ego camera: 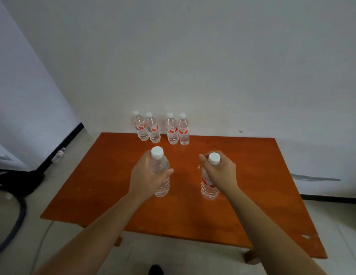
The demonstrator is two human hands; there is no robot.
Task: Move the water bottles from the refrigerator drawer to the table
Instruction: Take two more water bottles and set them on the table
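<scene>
An orange-brown table (252,175) stands against the white wall. Several clear water bottles with white caps and red labels (161,129) stand upright in a row at its far edge. My left hand (147,175) is wrapped around the body of a water bottle (160,161) held upright over the middle of the table. My right hand (221,173) grips the neck of a second water bottle (209,187), also upright, to the right of the first. Whether either bottle's base touches the tabletop I cannot tell. No refrigerator drawer is in view.
Another bottle (59,154) lies on the floor by the left wall. A dark hose (18,215) curves across the floor at the left, near a black object (20,181). The tiled floor (332,225) surrounds the table.
</scene>
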